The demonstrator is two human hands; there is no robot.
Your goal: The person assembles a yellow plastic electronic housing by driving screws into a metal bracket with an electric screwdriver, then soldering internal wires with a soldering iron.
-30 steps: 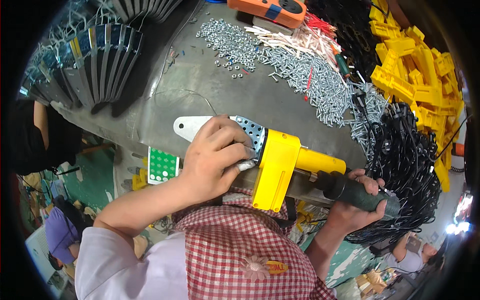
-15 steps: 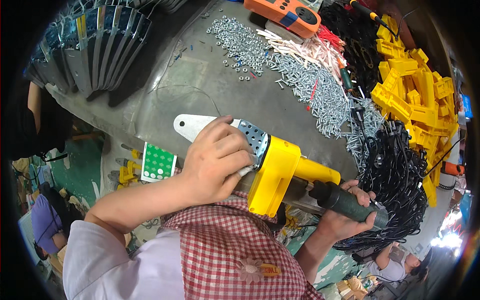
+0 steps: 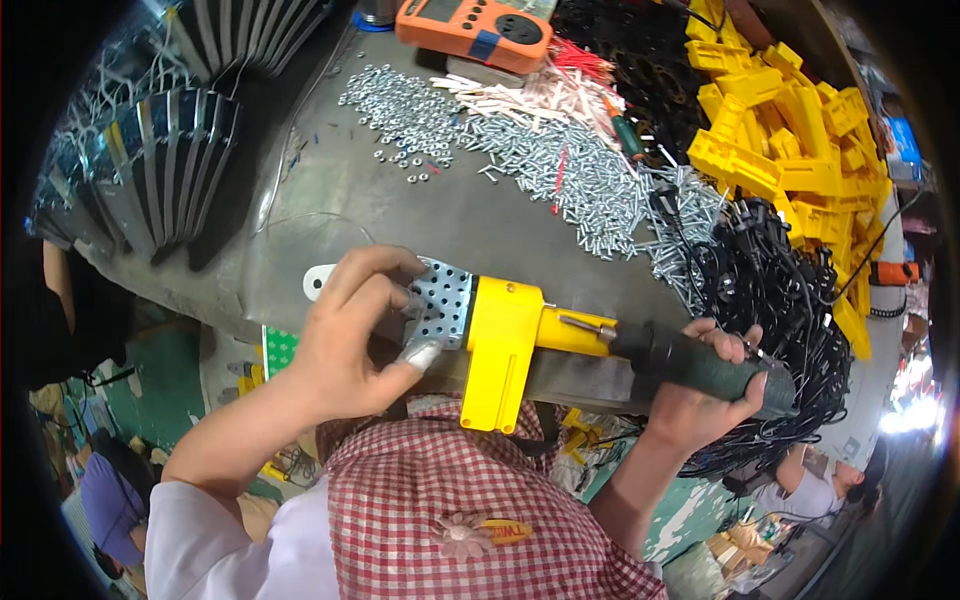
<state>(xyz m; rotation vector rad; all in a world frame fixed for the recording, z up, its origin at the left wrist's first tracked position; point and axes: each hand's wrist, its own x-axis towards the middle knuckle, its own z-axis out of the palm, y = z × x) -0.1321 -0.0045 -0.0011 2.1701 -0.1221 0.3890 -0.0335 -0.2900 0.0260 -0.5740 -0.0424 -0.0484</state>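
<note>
My left hand [image 3: 352,325] grips a yellow plastic tool housing [image 3: 498,330] by the perforated metal sleeve [image 3: 445,305] at its left end, the thumb below and the fingers above. A whitish covering shows on the thumb tip. Beyond those fingers, the rounded end of a pale metal plate [image 3: 317,281] sticks out. My right hand [image 3: 695,395] is wrapped round a dark green electric screwdriver [image 3: 705,368], which lies nearly level. Its front end is at the right end of the yellow housing's handle, and a slim metal bit shows against the handle; contact there is unclear.
Loose screws [image 3: 590,190] and nuts [image 3: 400,110] cover the grey table [image 3: 330,190]. Behind them are white sleeves [image 3: 500,100] and an orange meter [image 3: 475,30]. Yellow housings [image 3: 790,150] and black cables [image 3: 780,290] are piled right. Metal plates [image 3: 150,150] stand at far left.
The view has shifted. The yellow housing has turned closer to level, and my left hand's grip has moved so more of the perforated sleeve shows. The screwdriver's front now overlaps the handle's end.
</note>
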